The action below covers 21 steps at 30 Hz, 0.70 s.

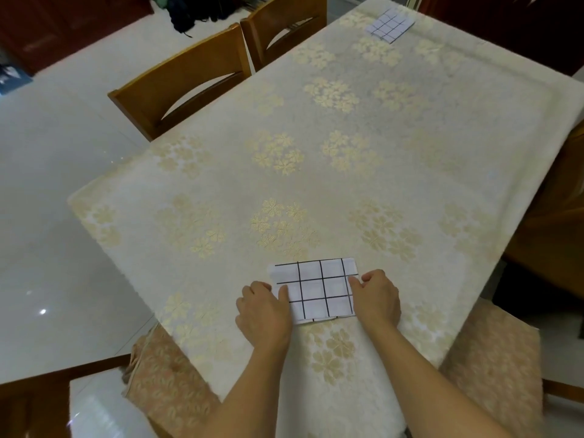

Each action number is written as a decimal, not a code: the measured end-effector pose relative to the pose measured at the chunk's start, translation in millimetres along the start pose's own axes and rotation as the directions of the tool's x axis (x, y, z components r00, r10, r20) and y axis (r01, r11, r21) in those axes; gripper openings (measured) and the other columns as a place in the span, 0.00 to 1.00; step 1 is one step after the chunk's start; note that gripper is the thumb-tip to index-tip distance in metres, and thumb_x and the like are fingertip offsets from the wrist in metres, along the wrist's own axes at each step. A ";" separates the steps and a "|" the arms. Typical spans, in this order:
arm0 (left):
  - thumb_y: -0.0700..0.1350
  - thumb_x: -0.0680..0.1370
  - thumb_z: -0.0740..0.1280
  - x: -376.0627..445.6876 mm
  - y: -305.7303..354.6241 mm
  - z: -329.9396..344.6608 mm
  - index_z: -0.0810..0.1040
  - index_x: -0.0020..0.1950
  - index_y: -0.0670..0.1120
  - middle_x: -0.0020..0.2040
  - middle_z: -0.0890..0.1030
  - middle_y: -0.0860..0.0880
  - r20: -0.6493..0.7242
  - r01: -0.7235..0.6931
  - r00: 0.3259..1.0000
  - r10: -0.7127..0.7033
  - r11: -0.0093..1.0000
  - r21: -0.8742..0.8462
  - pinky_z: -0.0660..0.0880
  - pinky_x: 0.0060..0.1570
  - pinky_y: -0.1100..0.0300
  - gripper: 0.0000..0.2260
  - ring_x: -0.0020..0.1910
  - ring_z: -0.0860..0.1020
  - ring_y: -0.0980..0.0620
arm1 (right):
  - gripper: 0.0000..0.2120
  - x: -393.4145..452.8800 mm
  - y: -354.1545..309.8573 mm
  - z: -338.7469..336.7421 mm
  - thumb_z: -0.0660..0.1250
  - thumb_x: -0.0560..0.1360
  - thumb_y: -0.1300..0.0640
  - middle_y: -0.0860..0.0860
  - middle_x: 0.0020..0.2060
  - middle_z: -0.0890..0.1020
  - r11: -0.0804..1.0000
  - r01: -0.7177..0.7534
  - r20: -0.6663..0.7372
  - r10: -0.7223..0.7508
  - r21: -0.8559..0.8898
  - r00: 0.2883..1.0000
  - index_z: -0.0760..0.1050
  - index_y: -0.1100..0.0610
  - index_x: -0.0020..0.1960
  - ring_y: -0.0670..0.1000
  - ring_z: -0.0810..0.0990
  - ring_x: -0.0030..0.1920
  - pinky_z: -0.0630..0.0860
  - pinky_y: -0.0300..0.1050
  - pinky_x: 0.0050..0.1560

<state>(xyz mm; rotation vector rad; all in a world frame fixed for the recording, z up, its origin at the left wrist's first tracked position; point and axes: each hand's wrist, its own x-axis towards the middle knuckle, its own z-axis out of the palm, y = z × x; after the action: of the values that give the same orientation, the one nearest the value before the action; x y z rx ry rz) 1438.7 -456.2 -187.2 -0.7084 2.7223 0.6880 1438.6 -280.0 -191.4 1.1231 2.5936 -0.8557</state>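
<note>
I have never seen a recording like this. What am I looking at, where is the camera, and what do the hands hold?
There is no machine: a person works with bare hands. The one picture comes from a camera worn on the head, looking down. The left hand and the right hand each pinch a side edge of a folded checked cloth, which lies on a table with a flowered covering. A second checked cloth lies at the far corner. Wooden chairs stand along the left side.

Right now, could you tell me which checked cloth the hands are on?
The near cloth, held between left hand and right hand; the other cloth lies untouched at the far corner.
</note>
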 end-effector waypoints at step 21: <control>0.46 0.80 0.67 16.5 -8.6 -31.7 0.75 0.43 0.44 0.42 0.79 0.48 0.229 0.091 0.971 0.061 0.797 -0.597 0.70 0.39 0.60 0.08 0.40 0.75 0.52 | 0.04 -18.7 -16.4 -38.7 0.68 0.79 0.54 0.51 0.43 0.84 0.859 -0.029 0.207 -0.090 0.511 0.974 0.76 0.55 0.48 0.52 0.84 0.44 0.80 0.49 0.44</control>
<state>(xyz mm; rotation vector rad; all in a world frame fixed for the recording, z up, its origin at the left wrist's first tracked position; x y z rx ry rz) 1425.4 -485.1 -168.9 -0.7077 2.2565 1.5694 1441.9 -278.0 -145.6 1.0178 2.2569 -1.6481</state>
